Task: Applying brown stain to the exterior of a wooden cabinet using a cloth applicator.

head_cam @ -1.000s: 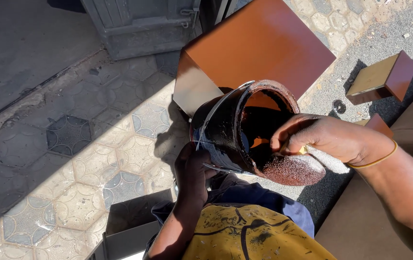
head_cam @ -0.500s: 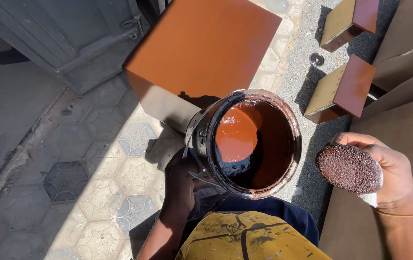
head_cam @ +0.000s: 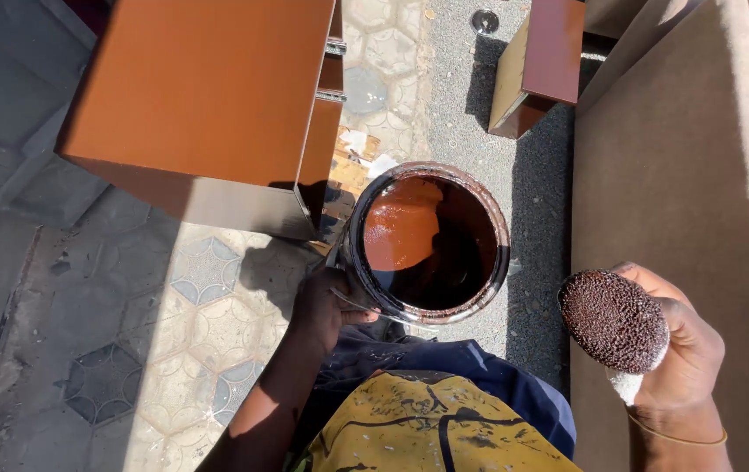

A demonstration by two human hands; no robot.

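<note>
A round tin (head_cam: 488, 288) holds glossy brown-orange liquid and sits low in the middle of the view, above my lap. My left hand (head_cam: 322, 306) grips its left side by the rim and wire handle. My right hand (head_cam: 680, 345) is at the lower right, shut on a sponge (head_cam: 612, 320) whose flat face is soaked dark brown; a white bit of it shows under my fingers. The sponge is held clear of the tin, to its right.
A brown-coated box panel (head_cam: 200, 96) stands at the upper left, close to the tin. A smaller brown block (head_cam: 540, 65) lies at the top. A large bare brown board (head_cam: 698, 157) fills the right. Patterned tiles (head_cam: 208, 306) and gritty ground lie below.
My right hand has lifted the sponge out of the tin and swung it away to the right. The tin has levelled out in my left hand, and my view has shifted.
</note>
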